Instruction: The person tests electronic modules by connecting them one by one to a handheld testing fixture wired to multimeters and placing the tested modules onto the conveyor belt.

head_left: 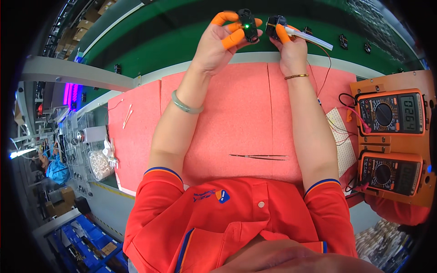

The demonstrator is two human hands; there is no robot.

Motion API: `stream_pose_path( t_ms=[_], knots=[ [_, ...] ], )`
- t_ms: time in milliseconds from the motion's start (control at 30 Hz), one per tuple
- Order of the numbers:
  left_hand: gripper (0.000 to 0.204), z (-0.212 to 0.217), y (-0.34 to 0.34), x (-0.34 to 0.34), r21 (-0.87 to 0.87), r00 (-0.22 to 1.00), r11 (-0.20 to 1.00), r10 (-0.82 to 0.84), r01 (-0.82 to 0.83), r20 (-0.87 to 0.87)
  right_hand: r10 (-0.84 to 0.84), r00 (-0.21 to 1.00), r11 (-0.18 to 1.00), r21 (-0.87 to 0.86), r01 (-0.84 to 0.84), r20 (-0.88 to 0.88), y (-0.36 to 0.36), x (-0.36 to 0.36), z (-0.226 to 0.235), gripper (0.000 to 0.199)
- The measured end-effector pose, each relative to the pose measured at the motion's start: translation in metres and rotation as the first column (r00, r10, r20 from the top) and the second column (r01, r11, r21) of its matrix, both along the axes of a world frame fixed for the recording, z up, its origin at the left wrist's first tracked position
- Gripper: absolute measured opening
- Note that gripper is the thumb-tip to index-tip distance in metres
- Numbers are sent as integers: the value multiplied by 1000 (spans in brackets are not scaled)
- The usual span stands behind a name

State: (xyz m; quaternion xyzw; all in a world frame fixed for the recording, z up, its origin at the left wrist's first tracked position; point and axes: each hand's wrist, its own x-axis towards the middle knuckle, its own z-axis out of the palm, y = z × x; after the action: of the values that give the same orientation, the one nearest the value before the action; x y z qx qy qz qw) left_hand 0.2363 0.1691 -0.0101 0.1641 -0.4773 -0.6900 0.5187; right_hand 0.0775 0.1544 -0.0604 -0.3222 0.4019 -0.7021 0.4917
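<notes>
Orange finger cots cover several fingertips of both hands. My left hand [213, 49], at the far side of the mat, is closed on a small black electronic module [248, 31] with a lit green light. Just right of it, my right hand [293, 52] grips a second black module [274, 26]. A white translucent stick [315, 39] with a thin red wire lies against the right hand's fingers and points right; the fingers partly hide its near end. The two modules are close but apart. Beneath my forearms lies a pink foam mat [227, 113], with dark tweezers [259, 158] near my body.
A green conveyor belt [168, 48] beyond the mat carries several black modules [343, 42]. Two orange multimeters [384, 114] stand at right, wires trailing leftward beside a dotted sheet [342, 141]. Cotton swabs [128, 116] lie left, near a tub of swabs [99, 164]. A metal rail [77, 70] crosses the left.
</notes>
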Motion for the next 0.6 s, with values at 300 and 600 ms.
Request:
stream_pose_path(
  t_ms=[300, 600],
  knots=[
    [30, -7, -5, 0, 332, 879, 911, -62, 243, -473, -17, 996, 997, 76, 23, -87, 1, 2, 4, 21],
    [27, -19, -26, -17, 7, 816, 929, 320, -369, 482, -51, 999, 994, 92, 52, -17, -10, -3, -3, 22]
  ],
)
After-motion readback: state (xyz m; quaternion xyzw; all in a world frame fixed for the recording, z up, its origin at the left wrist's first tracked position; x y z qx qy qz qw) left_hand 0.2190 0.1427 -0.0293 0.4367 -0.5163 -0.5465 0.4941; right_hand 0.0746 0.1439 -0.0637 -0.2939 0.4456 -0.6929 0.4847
